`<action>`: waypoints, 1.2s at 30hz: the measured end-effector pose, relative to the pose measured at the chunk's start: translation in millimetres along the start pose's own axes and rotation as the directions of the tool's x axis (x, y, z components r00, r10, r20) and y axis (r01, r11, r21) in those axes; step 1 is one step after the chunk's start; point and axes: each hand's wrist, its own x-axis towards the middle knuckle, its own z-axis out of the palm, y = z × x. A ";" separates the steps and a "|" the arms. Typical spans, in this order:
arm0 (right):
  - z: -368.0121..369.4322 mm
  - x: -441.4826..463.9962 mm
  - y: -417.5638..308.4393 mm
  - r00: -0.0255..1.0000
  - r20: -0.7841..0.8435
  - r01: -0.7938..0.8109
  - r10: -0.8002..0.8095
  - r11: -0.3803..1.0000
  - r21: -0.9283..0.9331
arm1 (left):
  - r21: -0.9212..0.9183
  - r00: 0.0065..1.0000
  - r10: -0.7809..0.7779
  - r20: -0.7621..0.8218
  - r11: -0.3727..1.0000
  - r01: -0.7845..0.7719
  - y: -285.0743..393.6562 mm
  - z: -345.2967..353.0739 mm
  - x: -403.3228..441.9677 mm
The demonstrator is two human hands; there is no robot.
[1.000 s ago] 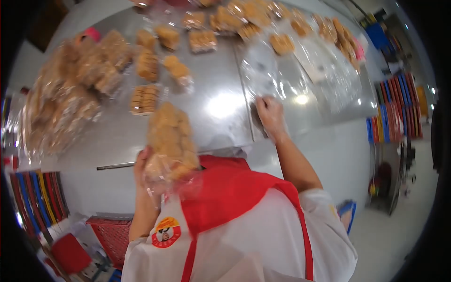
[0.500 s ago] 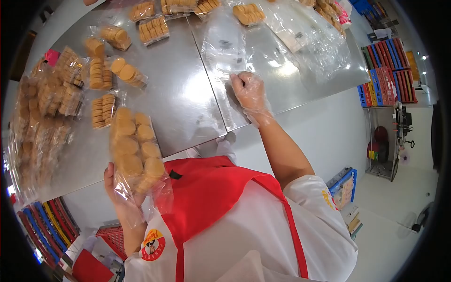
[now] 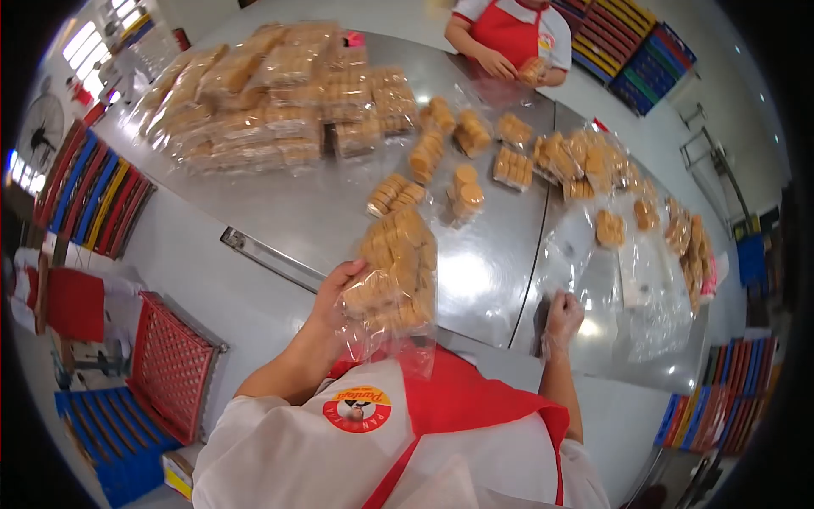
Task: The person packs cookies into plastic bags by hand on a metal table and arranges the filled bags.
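My left hand (image 3: 333, 299) grips the side of a clear plastic bag of round biscuits (image 3: 398, 259). The bag hangs tilted over the table's near edge, its loose lower end reaching my red apron. My right hand (image 3: 563, 318), in a clear plastic glove, is closed in a fist over the steel tabletop; whatever is in its fingers is hidden. Just beyond it lies a flat clear bag (image 3: 570, 242). Small stacks of biscuits (image 3: 396, 195) stand beyond the held bag, with another wrapped stack (image 3: 465, 195) to their right.
A large pile of bagged biscuits (image 3: 280, 93) covers the far left of the steel table (image 3: 288, 199). More packs (image 3: 585, 157) lie at the right. Across the table, a co-worker in a red apron (image 3: 507, 38) handles a pack. A red crate (image 3: 172, 360) stands at lower left.
My view has swung left, bringing the large pile and the co-worker into sight. The left hand still holds the biscuit bag, and the right hand stays closed over the table.
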 end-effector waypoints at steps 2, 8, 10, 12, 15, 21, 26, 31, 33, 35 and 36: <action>0.5 -0.9 3.1 0.995 0.029 -0.102 0.099 0.984 0.144 | -0.068 0.997 0.015 0.077 0.998 -0.009 0.6 7.8 -5.0; -5.3 -1.3 -18.4 0.999 0.022 -0.040 0.039 0.997 0.058 | -0.087 0.996 0.032 0.084 0.996 -0.025 2.0 19.5 -8.6; -0.7 -3.0 -11.5 1.000 -0.002 0.000 0.000 0.999 0.038 | -0.087 0.996 0.020 0.087 0.996 -0.012 0.0 20.1 -8.3; -2.0 -0.5 -8.6 1.000 -0.011 0.020 -0.020 1.000 0.011 | -0.107 0.995 0.021 0.102 0.994 -0.010 -5.3 21.7 -4.7; -3.7 -2.6 -13.4 1.000 -0.004 -0.010 0.010 1.000 -0.022 | -0.104 0.991 -0.023 0.131 0.994 0.037 -6.8 12.1 1.6; -6.0 -2.1 -25.1 0.999 -0.012 -0.031 0.030 0.999 -0.030 | -0.057 0.998 0.017 0.059 0.998 -0.014 0.9 4.2 -11.4; -6.5 -2.4 -19.0 1.000 0.001 -0.006 0.006 0.999 -0.049 | -0.076 0.992 0.107 0.067 0.992 -0.102 3.5 1.7 -30.0; -3.8 -1.8 -12.5 0.996 -0.060 0.072 -0.070 0.997 0.023 | -0.079 0.977 0.210 0.040 0.975 -0.206 1.0 -15.8 -42.5; -0.6 0.0 0.2 0.994 -0.068 0.096 -0.091 0.992 0.083 | -0.082 0.964 0.264 -0.014 0.961 -0.265 -1.1 -14.6 -53.6; -1.7 -1.7 5.2 1.000 -0.006 0.017 -0.016 0.983 0.184 | -0.070 0.940 0.331 -0.082 0.939 -0.336 -6.8 -18.3 -65.9; -0.7 -2.7 11.0 1.000 0.021 -0.025 0.020 0.970 0.240 | -0.059 0.921 0.372 -0.114 0.923 -0.380 -8.7 -19.0 -71.7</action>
